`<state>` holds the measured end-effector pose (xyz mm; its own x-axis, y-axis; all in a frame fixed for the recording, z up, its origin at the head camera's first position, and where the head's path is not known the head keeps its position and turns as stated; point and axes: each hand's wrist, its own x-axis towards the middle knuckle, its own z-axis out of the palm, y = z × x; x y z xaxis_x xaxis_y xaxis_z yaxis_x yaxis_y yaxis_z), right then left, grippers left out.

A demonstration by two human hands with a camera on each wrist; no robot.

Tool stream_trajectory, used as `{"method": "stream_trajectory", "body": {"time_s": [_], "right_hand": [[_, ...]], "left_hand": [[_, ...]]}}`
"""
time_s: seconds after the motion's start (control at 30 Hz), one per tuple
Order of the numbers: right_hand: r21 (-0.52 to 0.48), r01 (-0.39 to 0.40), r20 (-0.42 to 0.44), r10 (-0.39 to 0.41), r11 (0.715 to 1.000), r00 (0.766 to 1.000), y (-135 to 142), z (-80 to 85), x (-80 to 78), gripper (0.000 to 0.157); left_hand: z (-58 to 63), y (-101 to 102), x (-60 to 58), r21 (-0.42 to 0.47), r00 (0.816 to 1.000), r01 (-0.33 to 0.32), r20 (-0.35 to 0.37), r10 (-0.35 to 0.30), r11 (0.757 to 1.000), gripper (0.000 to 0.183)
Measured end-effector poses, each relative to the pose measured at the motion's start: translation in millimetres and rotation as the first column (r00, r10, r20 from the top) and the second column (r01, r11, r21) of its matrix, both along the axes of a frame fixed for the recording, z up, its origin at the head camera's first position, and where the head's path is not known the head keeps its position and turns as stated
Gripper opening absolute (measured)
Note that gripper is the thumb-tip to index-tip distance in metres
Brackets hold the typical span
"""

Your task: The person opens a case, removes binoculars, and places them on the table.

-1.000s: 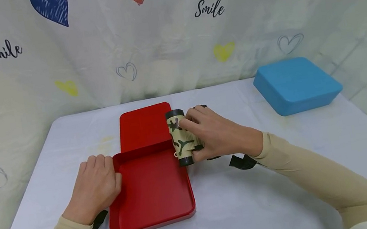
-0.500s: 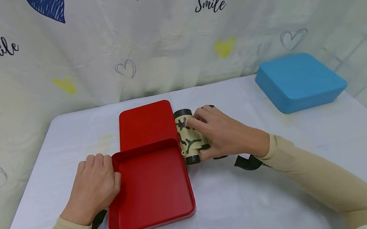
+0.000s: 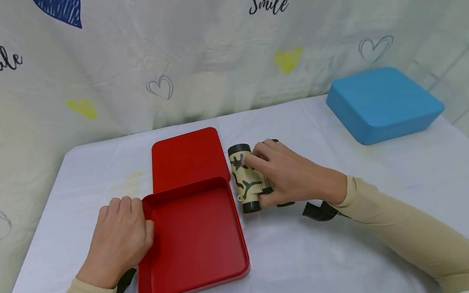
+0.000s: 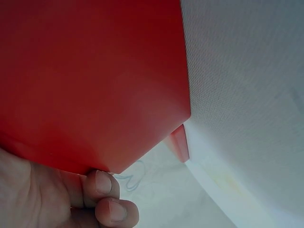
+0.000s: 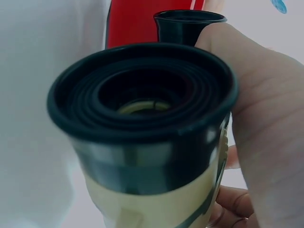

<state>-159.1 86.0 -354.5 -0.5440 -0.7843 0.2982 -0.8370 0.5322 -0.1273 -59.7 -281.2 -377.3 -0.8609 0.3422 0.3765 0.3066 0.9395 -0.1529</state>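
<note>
Fingers and thumb of my right hand (image 3: 292, 173) gripped the binoculars (image 3: 244, 180) from above, just beside the red box (image 3: 194, 244) at its two o'clock, while my left hand (image 3: 117, 240) held the box's wall at nine o'clock. I judged that so off-centre a hold, with the near barrel jutting free, might let them tip or twist loose if raised quickly. Any low swing toward eight o'clock could clip the rim or the lid (image 3: 186, 158) at twelve, shoving the box if my left hold slackened.
</note>
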Motion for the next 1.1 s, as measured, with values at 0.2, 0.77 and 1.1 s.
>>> {"method": "stream_trajectory", "body": {"time_s": [0.2,0.77,1.1], "right_hand": [[0.011,0.009,0.018,-0.010,1.000,1.000,3,-5.3,0.2,0.053],[0.054,0.011,0.065,-0.015,0.999,0.998,6,-14.2,-4.4,0.055],[0.092,0.014,0.097,-0.023,0.996,0.995,6,-18.9,-6.6,0.056]], "left_hand": [[0.3,0,0.1,0.002,1.000,0.004,0.000,-0.004,1.000,0.019],[0.2,-2,-0.6,-0.003,1.000,0.005,-0.001,-0.005,1.000,0.019],[0.7,-2,-1.2,0.007,1.000,0.002,0.015,-0.002,1.000,0.019]]}}
